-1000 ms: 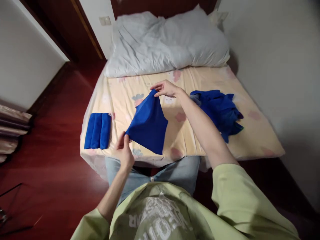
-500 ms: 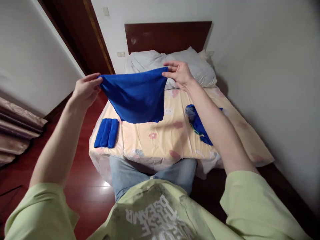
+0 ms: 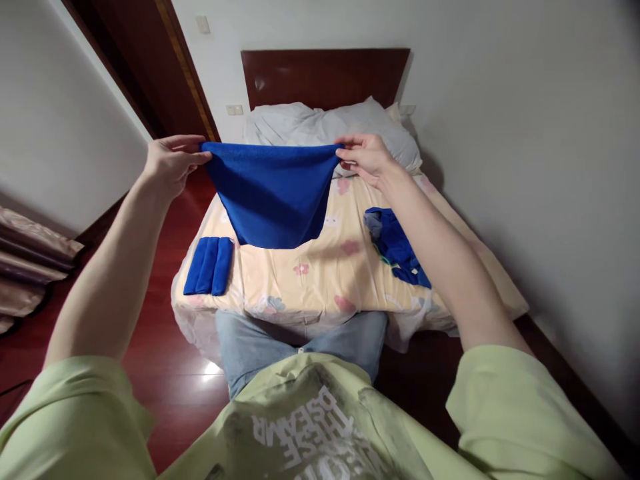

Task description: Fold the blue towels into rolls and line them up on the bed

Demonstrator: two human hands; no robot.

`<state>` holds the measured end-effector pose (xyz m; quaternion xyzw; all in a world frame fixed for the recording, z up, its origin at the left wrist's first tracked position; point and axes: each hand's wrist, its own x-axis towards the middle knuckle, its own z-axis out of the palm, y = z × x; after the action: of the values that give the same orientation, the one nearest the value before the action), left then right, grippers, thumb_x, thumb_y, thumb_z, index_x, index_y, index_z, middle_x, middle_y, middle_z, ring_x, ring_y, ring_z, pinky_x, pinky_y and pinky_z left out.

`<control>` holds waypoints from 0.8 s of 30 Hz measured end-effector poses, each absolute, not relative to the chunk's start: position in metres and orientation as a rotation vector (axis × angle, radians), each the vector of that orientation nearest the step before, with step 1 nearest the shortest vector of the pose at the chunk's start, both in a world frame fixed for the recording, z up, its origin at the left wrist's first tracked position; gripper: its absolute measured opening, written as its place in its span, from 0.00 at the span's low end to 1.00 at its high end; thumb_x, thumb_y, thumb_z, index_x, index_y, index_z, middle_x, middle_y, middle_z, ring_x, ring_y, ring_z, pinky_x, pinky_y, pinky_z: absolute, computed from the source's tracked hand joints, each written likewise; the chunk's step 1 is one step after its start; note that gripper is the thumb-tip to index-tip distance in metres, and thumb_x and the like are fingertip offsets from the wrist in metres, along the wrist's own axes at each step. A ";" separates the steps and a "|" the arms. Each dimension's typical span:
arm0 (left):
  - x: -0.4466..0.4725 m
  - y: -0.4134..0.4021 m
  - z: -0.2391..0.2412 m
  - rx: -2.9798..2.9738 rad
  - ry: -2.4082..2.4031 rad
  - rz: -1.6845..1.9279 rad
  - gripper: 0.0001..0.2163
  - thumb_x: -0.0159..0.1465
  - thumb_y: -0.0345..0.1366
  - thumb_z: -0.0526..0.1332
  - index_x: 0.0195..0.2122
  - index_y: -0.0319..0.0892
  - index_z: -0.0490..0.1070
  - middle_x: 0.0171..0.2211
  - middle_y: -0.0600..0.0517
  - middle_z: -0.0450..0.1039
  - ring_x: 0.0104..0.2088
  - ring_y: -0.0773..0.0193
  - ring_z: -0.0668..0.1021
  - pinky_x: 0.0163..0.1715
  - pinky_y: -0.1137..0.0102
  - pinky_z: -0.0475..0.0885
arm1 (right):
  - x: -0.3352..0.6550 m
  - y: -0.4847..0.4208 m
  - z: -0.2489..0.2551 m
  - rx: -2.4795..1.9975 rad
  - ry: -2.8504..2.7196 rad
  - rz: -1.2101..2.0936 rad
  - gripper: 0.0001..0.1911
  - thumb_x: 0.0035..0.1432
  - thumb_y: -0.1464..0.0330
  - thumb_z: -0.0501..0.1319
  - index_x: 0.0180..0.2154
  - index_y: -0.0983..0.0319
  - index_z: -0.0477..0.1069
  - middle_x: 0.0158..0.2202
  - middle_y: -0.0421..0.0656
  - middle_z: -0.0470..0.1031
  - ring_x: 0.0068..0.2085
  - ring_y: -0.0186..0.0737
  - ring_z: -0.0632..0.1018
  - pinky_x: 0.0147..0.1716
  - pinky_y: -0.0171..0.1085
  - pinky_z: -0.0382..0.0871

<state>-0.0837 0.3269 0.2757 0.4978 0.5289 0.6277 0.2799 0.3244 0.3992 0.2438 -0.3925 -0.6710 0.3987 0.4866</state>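
Note:
A blue towel (image 3: 273, 193) hangs in the air above the bed, its top edge stretched nearly level between my hands. My left hand (image 3: 173, 163) pinches its upper left corner. At the upper right corner, the fingers of my right hand (image 3: 367, 159) are closed on the cloth. The lower edge droops in a curve over the flowered sheet. Several rolled or folded blue towels (image 3: 209, 265) lie side by side at the bed's near left corner. Right of the middle, partly behind my right forearm, is a crumpled pile of blue cloth (image 3: 397, 240) with a grey patch.
The bed (image 3: 305, 290) has a pale yellow flowered sheet. Grey pillows (image 3: 360, 123) rest against a dark wooden headboard (image 3: 325, 77). My legs (image 3: 300, 333) are at the bed's near edge. A curtain (image 3: 35, 267) hangs at left, and a wall (image 3: 525, 133) stands at right.
The towel's top edge has become more level and tauter, with my left hand slightly higher. The view has shifted a little, so the bed appears further left.

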 end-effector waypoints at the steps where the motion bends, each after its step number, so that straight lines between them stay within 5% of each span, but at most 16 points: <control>1: -0.082 0.327 0.273 1.322 1.393 1.704 0.22 0.52 0.18 0.78 0.47 0.32 0.78 0.27 0.58 0.75 0.32 0.69 0.74 0.50 0.59 0.76 | 0.326 0.397 0.242 -0.961 -1.637 0.963 0.18 0.55 0.63 0.77 0.44 0.57 0.74 0.39 0.44 0.79 0.44 0.43 0.81 0.41 0.42 0.84; 12: -0.075 0.316 0.260 1.287 1.347 1.682 0.21 0.57 0.16 0.75 0.51 0.30 0.76 0.30 0.55 0.78 0.33 0.70 0.75 0.46 0.64 0.75 | 0.330 0.373 0.232 -0.970 -1.562 0.704 0.28 0.60 0.44 0.70 0.55 0.52 0.73 0.43 0.44 0.81 0.49 0.48 0.82 0.45 0.45 0.82; 19: -0.070 0.313 0.263 1.265 1.295 1.666 0.09 0.67 0.23 0.70 0.48 0.28 0.78 0.25 0.54 0.75 0.28 0.71 0.71 0.38 0.67 0.72 | 0.343 0.367 0.220 -1.000 -1.525 0.722 0.24 0.54 0.51 0.77 0.46 0.56 0.77 0.40 0.44 0.83 0.45 0.48 0.84 0.40 0.46 0.84; 24: -0.073 0.287 0.266 1.416 1.428 1.502 0.13 0.66 0.17 0.68 0.52 0.21 0.76 0.29 0.53 0.75 0.35 0.70 0.78 0.48 0.62 0.73 | 0.370 0.330 0.217 -1.007 -1.539 0.890 0.20 0.50 0.56 0.80 0.41 0.56 0.81 0.41 0.45 0.84 0.43 0.47 0.85 0.39 0.45 0.84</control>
<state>-0.0725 0.2874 0.2662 0.5362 0.5410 0.5687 0.3106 0.3703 0.3300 0.2174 -0.4205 -0.6424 0.3717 0.5218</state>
